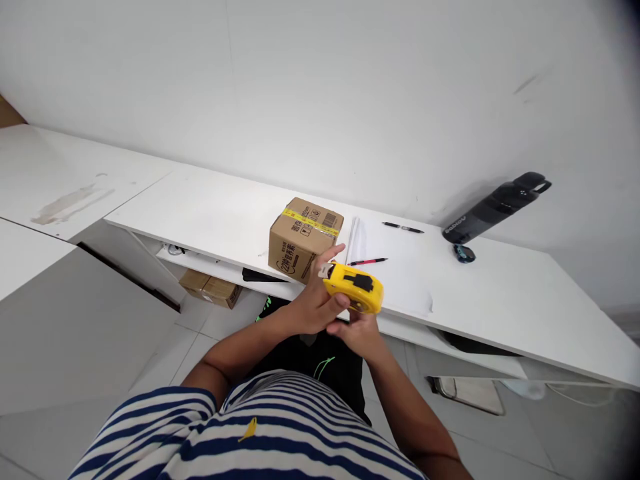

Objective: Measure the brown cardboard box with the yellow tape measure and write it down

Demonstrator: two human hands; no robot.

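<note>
Holding a yellow tape measure in both hands, raised over the front edge of the white desk, just right of a cardboard box near that edge. Gripping with the left hand partly closed, thumb against the near side, index finger stretched out beyond the metal tip. Supporting from below with the right hand, bent around the lower side, fingers largely hidden; cannot tell how tightly curled. Probably light but solid, stiff-shelled, slightly slick on the smooth yellow, hardly fragile; best taken round the broad sides, away from the metal tip. Looking outward, past white paper with a red pen, to a black pen and a dark bottle near the back edge. Backed by a pale, scuffed wall; floored in grey tiles.
</note>
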